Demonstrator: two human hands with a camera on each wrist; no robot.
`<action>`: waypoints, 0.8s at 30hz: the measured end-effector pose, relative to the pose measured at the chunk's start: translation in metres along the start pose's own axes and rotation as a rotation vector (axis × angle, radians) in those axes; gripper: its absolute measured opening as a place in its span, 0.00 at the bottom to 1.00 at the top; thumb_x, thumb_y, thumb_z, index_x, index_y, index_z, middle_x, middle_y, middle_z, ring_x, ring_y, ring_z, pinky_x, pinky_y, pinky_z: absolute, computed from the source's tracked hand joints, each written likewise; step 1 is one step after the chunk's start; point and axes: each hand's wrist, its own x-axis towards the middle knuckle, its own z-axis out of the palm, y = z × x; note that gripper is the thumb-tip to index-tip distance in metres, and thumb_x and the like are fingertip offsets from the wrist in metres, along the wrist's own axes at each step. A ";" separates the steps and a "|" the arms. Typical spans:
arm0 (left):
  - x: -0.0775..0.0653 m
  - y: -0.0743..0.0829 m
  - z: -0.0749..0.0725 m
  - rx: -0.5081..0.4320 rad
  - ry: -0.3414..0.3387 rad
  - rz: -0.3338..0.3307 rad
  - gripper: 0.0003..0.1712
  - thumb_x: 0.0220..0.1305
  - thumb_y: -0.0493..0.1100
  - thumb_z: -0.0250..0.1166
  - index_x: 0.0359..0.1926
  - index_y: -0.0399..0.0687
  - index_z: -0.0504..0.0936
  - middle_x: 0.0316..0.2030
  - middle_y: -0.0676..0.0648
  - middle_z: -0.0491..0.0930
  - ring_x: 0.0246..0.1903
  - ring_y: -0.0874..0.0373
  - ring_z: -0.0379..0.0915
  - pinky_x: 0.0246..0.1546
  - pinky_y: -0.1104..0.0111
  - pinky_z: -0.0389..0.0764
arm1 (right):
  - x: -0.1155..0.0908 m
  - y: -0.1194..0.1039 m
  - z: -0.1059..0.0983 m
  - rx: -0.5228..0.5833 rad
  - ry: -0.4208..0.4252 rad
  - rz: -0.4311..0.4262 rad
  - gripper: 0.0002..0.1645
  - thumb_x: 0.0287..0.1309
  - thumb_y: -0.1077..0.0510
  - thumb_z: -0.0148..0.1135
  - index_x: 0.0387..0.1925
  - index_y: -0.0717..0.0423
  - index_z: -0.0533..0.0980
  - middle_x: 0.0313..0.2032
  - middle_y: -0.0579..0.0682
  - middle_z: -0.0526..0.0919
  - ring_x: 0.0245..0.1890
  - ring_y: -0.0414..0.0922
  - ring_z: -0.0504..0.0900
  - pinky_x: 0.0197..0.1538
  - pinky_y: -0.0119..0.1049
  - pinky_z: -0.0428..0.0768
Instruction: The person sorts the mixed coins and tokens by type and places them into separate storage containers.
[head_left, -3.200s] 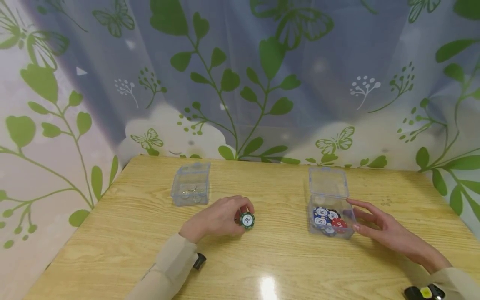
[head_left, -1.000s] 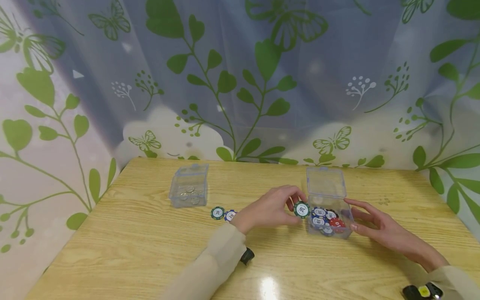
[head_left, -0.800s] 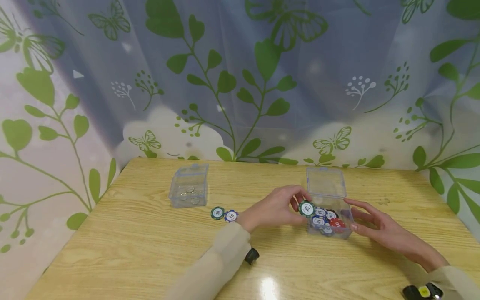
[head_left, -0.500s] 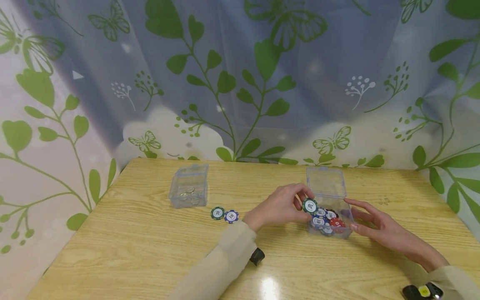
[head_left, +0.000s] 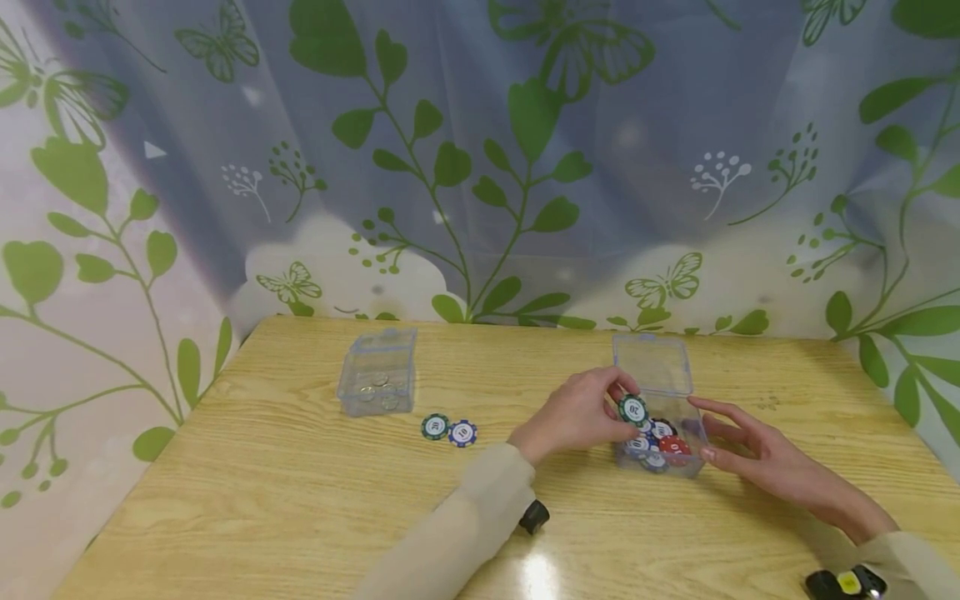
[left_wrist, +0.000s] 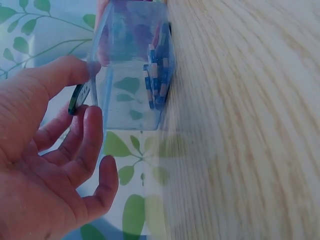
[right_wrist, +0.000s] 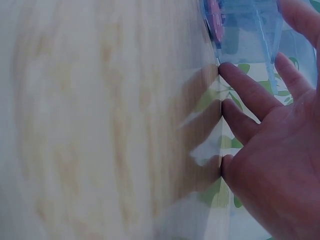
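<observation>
My left hand (head_left: 581,414) pinches a green poker chip (head_left: 633,410) marked 20 between thumb and fingers, over the left part of the right-hand clear plastic box (head_left: 626,462). In the left wrist view, the chip (left_wrist: 80,97) is tilted at the box's rim, and the other fingers are loosely bent. Inside that box lie several blue chips, a black chip (head_left: 662,429) and a red chip (head_left: 673,450). My right hand (head_left: 772,454) touches the box's right side with thumb and index finger, both fairly straight. In the right wrist view its other fingertips (right_wrist: 224,107) rest on the table.
Left of my hands, a green chip (head_left: 435,427) and a blue chip (head_left: 462,433) lie side by side on the wooden table (head_left: 300,517). A second clear box (head_left: 375,404), lid raised, holds several coins. A patterned curtain (head_left: 480,167) hangs behind the table.
My left hand carried the green chip right, from mid-table to over the box, uncovering the green and blue chips on the table. My right hand stays at the box.
</observation>
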 end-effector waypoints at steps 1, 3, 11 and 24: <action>0.001 0.001 0.001 0.007 0.002 -0.007 0.25 0.56 0.45 0.78 0.54 0.56 0.79 0.40 0.59 0.78 0.30 0.75 0.76 0.35 0.78 0.77 | 0.000 0.000 0.000 0.000 -0.001 0.001 0.40 0.76 0.53 0.55 0.81 0.48 0.50 0.75 0.76 0.54 0.73 0.78 0.54 0.58 0.70 0.75; 0.001 0.002 0.001 0.032 0.003 -0.018 0.26 0.56 0.45 0.78 0.54 0.56 0.79 0.41 0.59 0.78 0.30 0.75 0.76 0.35 0.77 0.76 | 0.000 0.000 0.000 0.001 -0.001 0.002 0.40 0.76 0.53 0.55 0.81 0.48 0.50 0.75 0.76 0.54 0.73 0.78 0.54 0.58 0.70 0.74; 0.002 0.004 0.001 0.112 -0.005 -0.003 0.24 0.60 0.48 0.75 0.56 0.55 0.80 0.43 0.57 0.80 0.31 0.74 0.74 0.34 0.76 0.74 | 0.000 0.000 -0.001 -0.017 -0.005 0.006 0.40 0.77 0.52 0.54 0.81 0.47 0.49 0.75 0.77 0.55 0.73 0.78 0.55 0.58 0.70 0.75; -0.001 0.002 0.001 0.107 -0.006 0.025 0.21 0.63 0.48 0.72 0.56 0.54 0.82 0.47 0.53 0.82 0.32 0.73 0.73 0.35 0.77 0.74 | 0.001 0.000 -0.001 -0.009 -0.020 0.028 0.41 0.77 0.51 0.54 0.82 0.48 0.48 0.75 0.77 0.53 0.73 0.78 0.53 0.58 0.72 0.73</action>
